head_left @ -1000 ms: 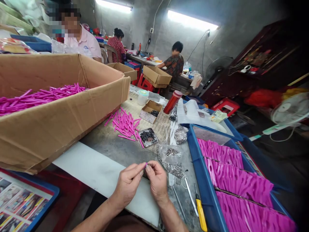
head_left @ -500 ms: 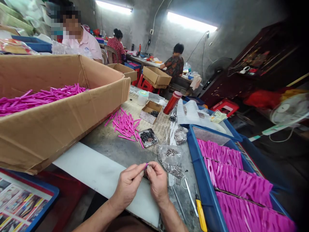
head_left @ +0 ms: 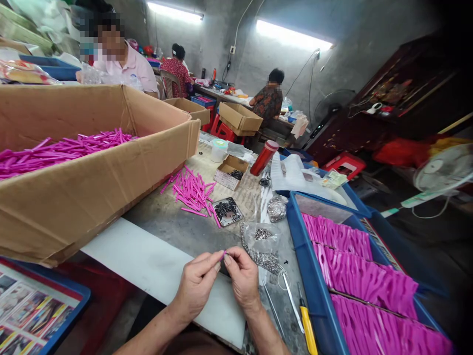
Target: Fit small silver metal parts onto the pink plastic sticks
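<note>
A slim magenta plastic stick [head_left: 223, 254] shows only as a short tip between my hands. My left hand [head_left: 195, 283] pinches it between thumb and fingers. Against the stick's end, my right hand [head_left: 242, 278] is closed in a pinch; whatever small piece it holds is hidden by the fingertips. Both hands hover over the edge of a white board [head_left: 148, 261]. Beyond them lie a loose pile of magenta sticks [head_left: 192, 190] and a square tray [head_left: 227, 212] of small black parts. A bag of small metal parts [head_left: 263, 236] is just past my right hand.
A big cardboard box [head_left: 99, 192] of magenta sticks stands at left. On the right, a blue crate [head_left: 308, 276] holds rows of magenta pieces. Tweezers [head_left: 273, 308] and a yellow-handled screwdriver [head_left: 307, 328] lie beside my right forearm. Co-workers sit farther back.
My hands stay in nearly the same pinch, with the right hand shifted very slightly. In the background, a co-worker's head and arm have moved a little.
</note>
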`<state>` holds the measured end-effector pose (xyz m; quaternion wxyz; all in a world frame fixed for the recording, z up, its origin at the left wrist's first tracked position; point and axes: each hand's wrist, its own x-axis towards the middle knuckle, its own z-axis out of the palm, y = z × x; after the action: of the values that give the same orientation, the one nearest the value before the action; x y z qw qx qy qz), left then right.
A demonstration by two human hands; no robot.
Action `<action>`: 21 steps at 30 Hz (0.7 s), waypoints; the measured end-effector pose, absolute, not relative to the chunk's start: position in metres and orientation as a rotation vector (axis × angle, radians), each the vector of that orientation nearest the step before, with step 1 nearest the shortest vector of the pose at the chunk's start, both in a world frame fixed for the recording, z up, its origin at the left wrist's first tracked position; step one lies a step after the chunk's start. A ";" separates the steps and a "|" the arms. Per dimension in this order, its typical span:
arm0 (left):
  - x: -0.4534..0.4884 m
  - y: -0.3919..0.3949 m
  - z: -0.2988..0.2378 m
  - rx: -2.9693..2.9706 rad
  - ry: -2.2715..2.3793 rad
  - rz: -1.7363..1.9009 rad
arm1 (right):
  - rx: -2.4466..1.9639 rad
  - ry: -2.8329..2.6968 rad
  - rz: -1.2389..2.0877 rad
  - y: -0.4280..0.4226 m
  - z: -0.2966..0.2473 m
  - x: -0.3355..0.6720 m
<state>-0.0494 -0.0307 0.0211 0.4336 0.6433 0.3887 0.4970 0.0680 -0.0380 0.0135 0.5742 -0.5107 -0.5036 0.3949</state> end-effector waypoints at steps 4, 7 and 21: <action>-0.049 -0.031 0.022 1.611 0.947 1.273 | -1.195 -1.129 1.033 -0.039 0.012 0.066; -0.049 -0.031 0.021 1.605 0.934 1.271 | -1.169 -1.069 1.100 -0.040 0.009 0.065; -0.046 -0.031 0.024 1.574 0.949 1.251 | -1.138 -1.048 1.072 -0.038 0.007 0.066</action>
<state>-0.0463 -0.0310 0.0239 0.4430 0.6347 0.3828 0.5043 0.0662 -0.0382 0.0070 0.5887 -0.4887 -0.4500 0.4605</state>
